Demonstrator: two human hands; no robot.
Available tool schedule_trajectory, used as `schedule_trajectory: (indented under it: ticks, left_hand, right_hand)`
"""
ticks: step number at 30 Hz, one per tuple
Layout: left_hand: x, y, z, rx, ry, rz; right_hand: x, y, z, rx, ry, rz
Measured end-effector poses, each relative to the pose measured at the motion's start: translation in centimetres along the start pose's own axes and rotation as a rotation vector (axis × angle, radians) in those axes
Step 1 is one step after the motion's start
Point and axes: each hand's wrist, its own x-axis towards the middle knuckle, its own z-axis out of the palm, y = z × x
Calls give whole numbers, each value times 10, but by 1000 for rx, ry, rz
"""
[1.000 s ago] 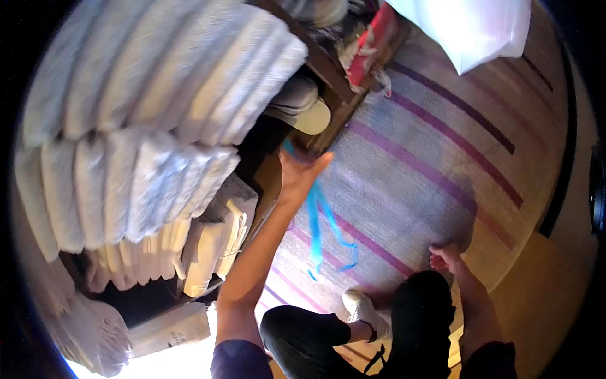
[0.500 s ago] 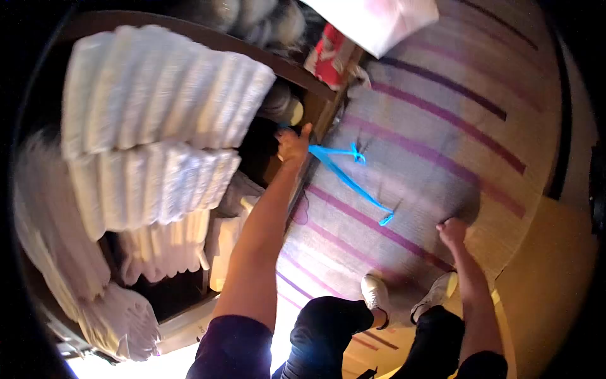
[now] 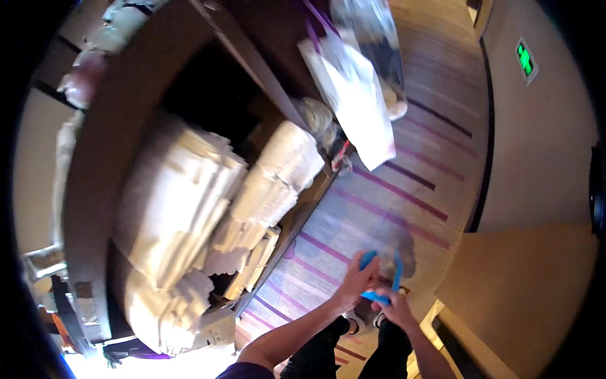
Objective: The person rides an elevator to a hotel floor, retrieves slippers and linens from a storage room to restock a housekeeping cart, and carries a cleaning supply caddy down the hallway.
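Observation:
In front of my legs, a bright blue strap [image 3: 398, 270] runs between my two hands in a loose loop. My left hand [image 3: 357, 282] is closed round one part of it, with a bit of blue showing above the fingers. Lower and close beside it, my right hand [image 3: 396, 309] is closed on another part. Motion blur and the fingers hide how the strap is held in detail. Left of the hands stands a dark brown shelf cart [image 3: 95, 158] packed with folded white towels [image 3: 278, 167] and stacked white linen [image 3: 183, 196].
A white bag [image 3: 356, 95] with purple handles hangs at the cart's far end, next to a clear plastic bag [image 3: 372, 31]. Striped carpet [image 3: 353, 208] covers the floor. A wall with a green exit sign [image 3: 524, 60] and a wooden panel [image 3: 524, 290] lie to the right.
My left hand has come out of the cart's shelf with the blue strap and moved towards my body. My right hand has come in to meet it. The view has swung up and along the corridor.

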Motion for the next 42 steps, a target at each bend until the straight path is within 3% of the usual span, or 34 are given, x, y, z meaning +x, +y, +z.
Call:
schedule_trajectory:
  ticks: [2, 4, 5, 6, 8, 10, 11, 12, 13, 14, 15, 16, 18, 19, 20, 22, 25, 28, 30, 31, 32, 34, 37, 40, 42]
  left_hand:
    - [-41, 18, -35, 704, 172, 407]
    - [-97, 43, -72, 980, 145, 208]
    - [-122, 50, -79, 958, 172, 238]
    - [-149, 51, -85, 896, 51, 246]
    - [-195, 33, -88, 689, -128, 126]
    - [-247, 60, -46, 769, -245, 104]
    - [-252, 34, -52, 624, -325, 93]
    - [-299, 98, -12, 497, -263, -79]
    - [-313, 83, -15, 323, -200, 33]
    - [-319, 72, -20, 162, -137, 154]
    - [-332, 83, -29, 238, -70, 109]
    - [-352, 94, -40, 305, -3, 56]
    - [-394, 118, -53, 234, 212, 120]
    - [-408, 112, -69, 41, 316, 237]
    - [-432, 127, -69, 145, 520, 277]
    - [-482, 139, -86, 193, 849, 530]
    - [-566, 161, -143, 390, 1482, 966]
    - [-636, 195, -215, 696, 1679, 1354]
    - [-664, 224, -266, 921, 1624, 1269]
    - [-674, 236, -286, 970, 1652, 890]
    - [-674, 234, -332, 1126, 1626, 695]
    - [-680, 237, -398, 1295, 1386, 174]
    - [-686, 271, -407, 1118, 1171, -151]
    - [-709, 281, -374, 1194, 1140, -81]
    - [-729, 263, -367, 1182, 1146, 208]
  right_hand:
    - [-46, -24, 17, -82, 160, -153]
    - [-74, -42, 34, 135, 276, -1]
    - [-86, -86, 45, 306, 353, 35]
    - [-95, -129, 60, 526, 339, 72]
    - [-104, -191, 90, 857, 121, 65]
    - [-99, -240, 135, 1100, -51, -86]
    - [-97, -272, 149, 1045, -231, -142]
    - [-95, -297, 161, 995, -410, -198]
    - [-98, -315, 172, 974, -451, -170]
    - [-95, -331, 179, 719, -450, -218]
    - [-93, -347, 187, 464, -448, -264]
    - [-100, -367, 198, 148, -400, -386]
    - [-88, -392, 209, -355, -502, -890]
    - [-90, -398, 221, -374, -578, -943]
    - [-94, -409, 230, -446, -707, -983]
    - [-118, -422, 253, -213, -839, -736]
    - [-131, -426, 275, -270, -888, -805]
    - [-140, -411, 290, -350, -865, -848]
    - [-151, -405, 295, -406, -872, -890]
    - [-158, -405, 298, -467, -887, -929]
    - [-164, -403, 299, -488, -914, -929]
    - [-177, -393, 309, -590, -985, -985]
    - [-197, -371, 330, -663, -1038, -988]
    - [-220, -358, 373, -735, -1082, -1010]
    - [-238, -362, 417, -682, -1066, -1138]
